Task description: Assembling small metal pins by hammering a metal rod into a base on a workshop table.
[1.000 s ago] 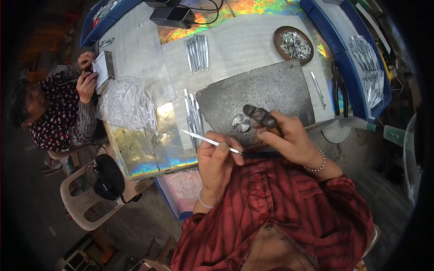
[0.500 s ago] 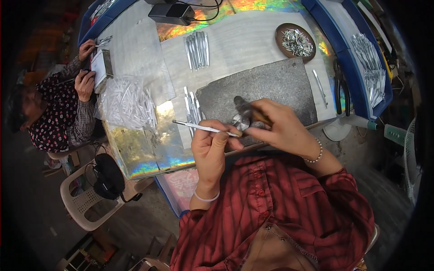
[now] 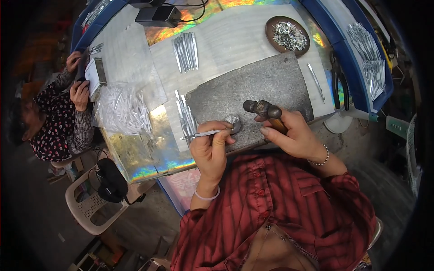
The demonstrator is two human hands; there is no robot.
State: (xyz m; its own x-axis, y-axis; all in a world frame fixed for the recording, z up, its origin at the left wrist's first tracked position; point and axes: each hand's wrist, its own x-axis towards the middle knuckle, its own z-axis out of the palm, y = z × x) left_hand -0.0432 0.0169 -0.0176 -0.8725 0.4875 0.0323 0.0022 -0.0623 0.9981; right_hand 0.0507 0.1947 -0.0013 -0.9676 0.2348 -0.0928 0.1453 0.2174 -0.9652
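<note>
My left hand is closed on a slim silver rod, pinched between thumb and fingers. One end of the rod sticks out to the left; the other reaches the rim of a small round metal block. That block sits on a grey stone slab. My right hand grips the wooden handle of a hammer, its dark metal head held over the slab, to the right of the block and apart from it. Just left of the slab lie several similar silver rods.
A row of silver rods lies farther back. A brown bowl of small silver pieces stands behind the slab, with pliers at right. A plastic bag of white pieces lies left, near a co-worker's hands. Blue trays border the table.
The hammer has moved right, away from the round block, uncovering it. The rod in my left hand has tilted, its outer end now nearer me. The view has shifted slightly.
</note>
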